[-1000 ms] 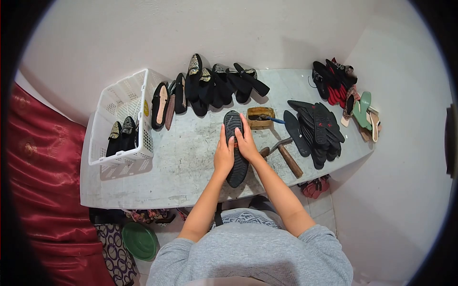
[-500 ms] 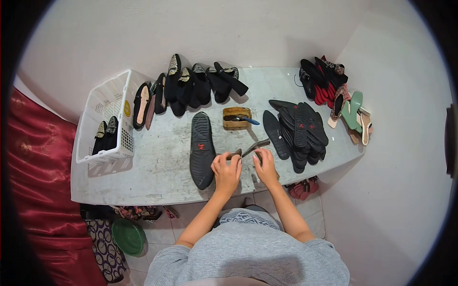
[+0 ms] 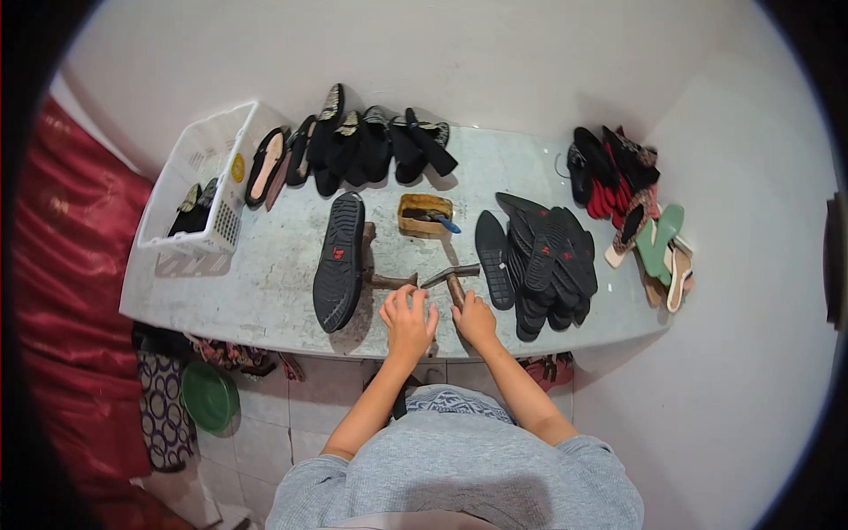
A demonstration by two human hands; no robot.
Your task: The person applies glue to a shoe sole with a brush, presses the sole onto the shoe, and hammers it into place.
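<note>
My right hand (image 3: pixel 477 320) is closed around the handle of a hammer (image 3: pixel 455 287), whose dark head points left and right above my fist. My left hand (image 3: pixel 409 322) is open, fingers apart, its fingertips right at the end of a brown, rusty-looking stand (image 3: pixel 390 282). A black shoe (image 3: pixel 340 263) lies sole up over that stand, to the left of my left hand. Its ridged sole bears a small red mark. Beyond both hands sits a yellowish box (image 3: pixel 426 215) with dark contents and a blue-handled tool (image 3: pixel 446 223).
Right of the hammer is a pile of black soles (image 3: pixel 552 265). Several black shoes (image 3: pixel 375 146) line the table's back edge, beside a white basket (image 3: pixel 225 177). More shoes (image 3: pixel 609 172) and green pieces (image 3: pixel 664 238) lie at the right end. A green basin (image 3: pixel 210 397) is on the floor.
My right hand has gripped the hammer by its handle. My left hand has opened, with its fingers spread beside the stand. The view has shifted a little.
</note>
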